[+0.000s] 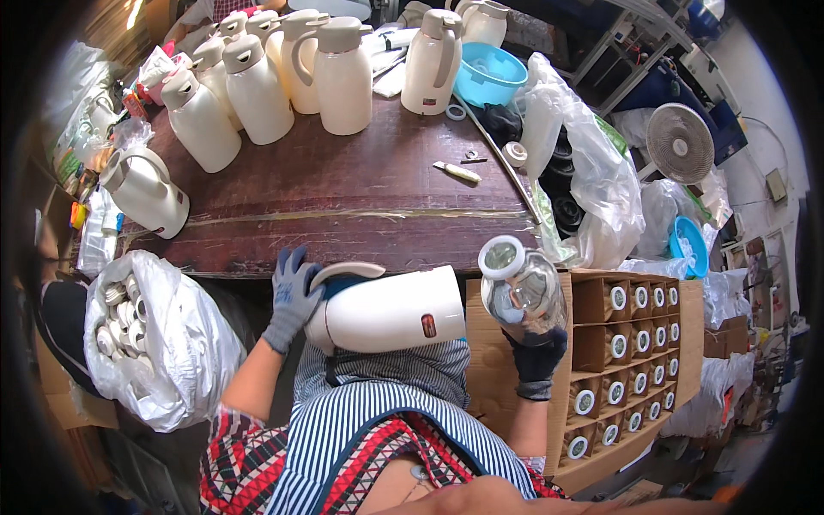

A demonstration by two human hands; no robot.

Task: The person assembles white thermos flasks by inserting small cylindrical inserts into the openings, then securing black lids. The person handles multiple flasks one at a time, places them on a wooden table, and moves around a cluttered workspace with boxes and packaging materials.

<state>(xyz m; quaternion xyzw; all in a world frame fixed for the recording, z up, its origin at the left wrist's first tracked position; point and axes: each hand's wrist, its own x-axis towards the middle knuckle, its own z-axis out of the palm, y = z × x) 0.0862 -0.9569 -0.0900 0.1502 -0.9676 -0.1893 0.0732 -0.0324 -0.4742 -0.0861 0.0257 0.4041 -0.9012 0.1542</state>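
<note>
The biggest thing in front of you is the dark red-brown desk (360, 193), its near edge running just beyond your lap. To your right stands an open cardboard box (483, 378), split into compartments, with a round, white-rimmed end showing in many of them. To your left, a white plastic bag (202, 365) gapes open on a heap of pale parts (124, 322). White jugs (345, 86) crowd the far side and left of the desk.

Another jug (390, 313) lies on its side across your lap, handle uppermost and narrower end to your left. Your left grip (294, 296), in a grey glove, is grasping it at that narrower end, by the handle. Your right grip (536, 354), in a dark glove, is closed around the lower part of a clear glass bottle (525, 287), which you hold up beside the jug, just left of the box's compartments, its round, pale-rimmed end uppermost. A light blue basin (489, 81) sits at the desk's far right; nearer lies a small pale tool (457, 172).
</note>
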